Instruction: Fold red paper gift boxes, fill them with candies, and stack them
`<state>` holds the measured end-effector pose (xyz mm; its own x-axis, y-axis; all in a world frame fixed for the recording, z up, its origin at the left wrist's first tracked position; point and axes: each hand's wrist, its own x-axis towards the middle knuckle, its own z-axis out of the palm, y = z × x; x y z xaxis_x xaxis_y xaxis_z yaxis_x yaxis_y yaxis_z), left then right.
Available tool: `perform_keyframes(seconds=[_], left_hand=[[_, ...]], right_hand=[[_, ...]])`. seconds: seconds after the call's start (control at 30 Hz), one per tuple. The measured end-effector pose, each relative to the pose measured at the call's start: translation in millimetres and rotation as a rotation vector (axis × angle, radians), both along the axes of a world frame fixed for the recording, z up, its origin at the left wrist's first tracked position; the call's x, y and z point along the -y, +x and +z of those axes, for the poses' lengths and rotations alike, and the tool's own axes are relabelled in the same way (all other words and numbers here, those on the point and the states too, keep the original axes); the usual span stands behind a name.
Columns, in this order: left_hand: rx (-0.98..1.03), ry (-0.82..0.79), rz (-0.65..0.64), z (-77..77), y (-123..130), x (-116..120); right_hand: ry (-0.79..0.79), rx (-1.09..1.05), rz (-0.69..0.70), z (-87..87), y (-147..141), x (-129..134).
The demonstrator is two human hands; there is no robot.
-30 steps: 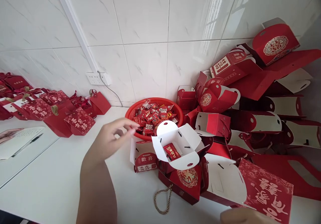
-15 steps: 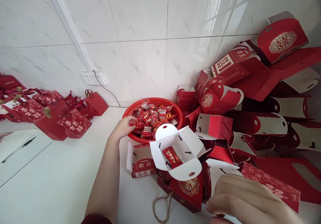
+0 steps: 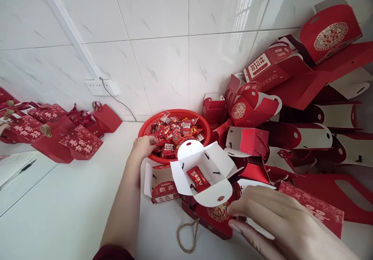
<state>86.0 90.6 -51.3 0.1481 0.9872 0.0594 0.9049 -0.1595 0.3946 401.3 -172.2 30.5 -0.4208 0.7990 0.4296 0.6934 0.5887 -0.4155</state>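
Observation:
My left hand is at the near left rim of a red plastic basket. Its fingertips are pinched on a red wrapped candy among the heap inside. In front of the basket sits an unfolded gift box, white inside, its flaps spread and one red candy packet lying in it. It rests on other red boxes. My right hand hovers at this box's lower right, thumb and fingers apart, holding nothing. A small red box with a white inside stands left of the white one.
Many red gift boxes are piled on the right against the tiled wall. Several red bags stand at the left, where part of another person's hand shows. An open notebook with a pen lies nearby. A rope handle lies in front.
My right hand has moved left and forward toward the white-lined box, and its thumb and fingers have parted. My left hand stays at the candies. A hand has appeared at the left edge.

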Motion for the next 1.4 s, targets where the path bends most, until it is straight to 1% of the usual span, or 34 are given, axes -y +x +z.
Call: perform_keyframes(seconds=[0.17, 0.3, 0.47, 0.6, 0.7, 0.77, 0.9, 0.93, 0.97, 1.07, 1.13, 1.17, 1.23, 1.3, 1.4], left_hand=[[0.069, 0.160, 0.020, 9.7, -5, 5], [0.227, 0.247, 0.032, 16.4, -9, 8], [0.382, 0.314, 0.064, 18.8, -6, 9], [0.422, 0.367, 0.128, 21.1, -4, 11], [0.378, 0.413, 0.156, 23.6, -4, 14], [0.322, 0.404, 0.118, 26.6, -2, 17], [0.288, 0.432, -0.046, 37.6, 8, 30], [0.289, 0.416, -0.089, 40.3, 11, 34], [0.291, 0.361, -0.136, 42.2, 14, 38], [0.258, 0.049, -0.280, 40.4, 20, 42], [0.155, -0.114, -0.293, 32.3, 22, 39], [0.095, -0.150, -0.270, 26.9, 23, 36], [0.014, -0.153, -0.212, 15.8, 24, 29], [0.002, -0.117, -0.178, 7.0, 27, 22], [0.028, -0.063, -0.158, 1.3, 29, 16]], right_hand=[[-0.075, 0.049, -0.032, -0.3, -1, -5], [-0.081, 0.068, -0.055, -5.9, -2, -9], [-0.079, 0.069, -0.070, -8.5, -5, -12], [-0.081, 0.079, -0.077, -8.5, -5, -12], [-0.083, 0.081, -0.077, -7.9, -5, -12], [-0.085, 0.077, -0.085, -7.2, -6, -12], [-0.022, 0.052, -0.155, -9.1, -10, -14], [-0.002, 0.049, -0.167, -10.6, -12, -15], [0.014, 0.054, -0.173, -12.5, -14, -17], [0.034, 0.108, -0.144, -17.6, -21, -21], [0.013, 0.141, -0.110, -19.2, -23, -23], [-0.006, 0.148, -0.097, -19.4, -24, -24], [-0.045, 0.152, -0.091, -18.7, -24, -23], [-0.068, 0.150, -0.097, -17.5, -22, -22], [-0.088, 0.145, -0.100, -16.5, -19, -20]])
